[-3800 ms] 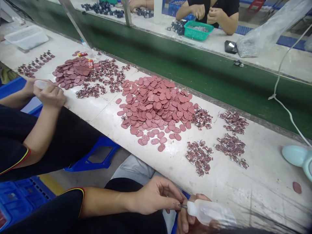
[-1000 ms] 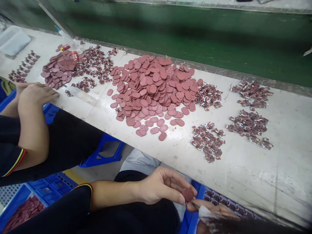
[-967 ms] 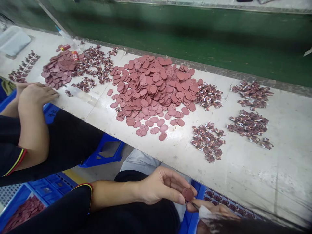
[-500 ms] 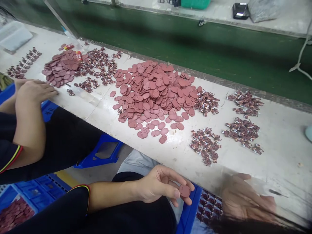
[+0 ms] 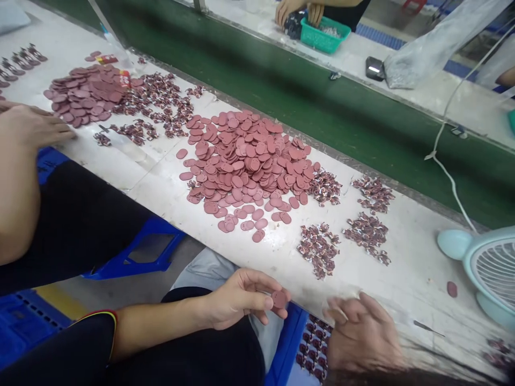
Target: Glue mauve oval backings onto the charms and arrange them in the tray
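Observation:
My left hand (image 5: 241,300) pinches an oval reddish-brown disc (image 5: 278,300) with small holes or dots between thumb and fingers, just off the table's front edge. To its right, my right hand (image 5: 362,332) is raised near the edge, smeared by motion; whether it holds anything cannot be made out. Beside it lies a clear bottle with a thin dark tip (image 5: 428,328). A big pile of similar discs (image 5: 249,161) covers the middle of the table. Small dark-brown pieces with light bits lie in clusters (image 5: 318,249) to the pile's right.
A co-worker's hand (image 5: 36,126) rests at the left, by another disc pile (image 5: 80,96). A pale-blue fan (image 5: 491,268) stands at right, near a lone disc (image 5: 452,289). Beyond the green partition (image 5: 281,91), another person's hands (image 5: 298,10) are at a green basket (image 5: 325,37).
The view has swung right and up, bringing in the fan and the hands beyond the partition. My right hand has moved left, closer to my left hand, which keeps its disc.

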### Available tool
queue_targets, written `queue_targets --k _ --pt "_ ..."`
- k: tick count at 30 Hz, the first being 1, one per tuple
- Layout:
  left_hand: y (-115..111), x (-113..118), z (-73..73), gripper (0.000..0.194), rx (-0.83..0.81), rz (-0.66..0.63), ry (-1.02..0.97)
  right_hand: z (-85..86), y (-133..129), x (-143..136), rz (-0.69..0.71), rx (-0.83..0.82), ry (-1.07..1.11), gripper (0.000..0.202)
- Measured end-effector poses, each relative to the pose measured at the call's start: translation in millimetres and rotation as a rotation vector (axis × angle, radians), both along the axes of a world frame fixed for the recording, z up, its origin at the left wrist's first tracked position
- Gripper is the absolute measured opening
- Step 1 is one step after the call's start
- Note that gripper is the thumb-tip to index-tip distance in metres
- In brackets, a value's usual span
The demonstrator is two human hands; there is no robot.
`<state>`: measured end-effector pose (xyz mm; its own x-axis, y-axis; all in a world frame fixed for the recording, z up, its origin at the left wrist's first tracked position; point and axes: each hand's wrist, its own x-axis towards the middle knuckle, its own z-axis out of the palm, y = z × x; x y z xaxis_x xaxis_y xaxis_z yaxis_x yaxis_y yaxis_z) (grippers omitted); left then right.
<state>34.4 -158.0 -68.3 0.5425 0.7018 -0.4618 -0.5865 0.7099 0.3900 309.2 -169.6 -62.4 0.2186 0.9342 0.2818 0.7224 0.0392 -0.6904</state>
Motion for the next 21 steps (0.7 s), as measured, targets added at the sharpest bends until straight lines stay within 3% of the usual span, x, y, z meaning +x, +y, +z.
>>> queue_targets --k 2,5,10,13,17,21 --pt "1 -1 1.3 0.050 0.001 -0.006 0.012 -4.4 15 -17 0.007 0.053 -0.166 0.060" --pt "0 -2 1.7 0.052 -0.001 -0.018 0.041 -21.8 24 -29 0.155 0.033 -0.290 0.066" --pt "-1 -8 -1.8 0.053 -0.012 -0.002 0.080 -39.6 -9 -24 0.266 -0.018 -0.439 0.082" --pt "-2 -10 -3.6 0.052 -0.009 -0.009 0.092 -31.0 -27 -17 0.240 -0.031 -0.408 0.070" --pt "-4 -9 -3.3 0.053 0.002 -0.016 0.094 -11.6 -20 -1 -0.040 -0.059 -0.313 0.039" --pt "-5 -10 -1.5 0.052 0.008 -0.027 0.092 2.6 1 12 -0.099 -0.329 -0.235 0.062"
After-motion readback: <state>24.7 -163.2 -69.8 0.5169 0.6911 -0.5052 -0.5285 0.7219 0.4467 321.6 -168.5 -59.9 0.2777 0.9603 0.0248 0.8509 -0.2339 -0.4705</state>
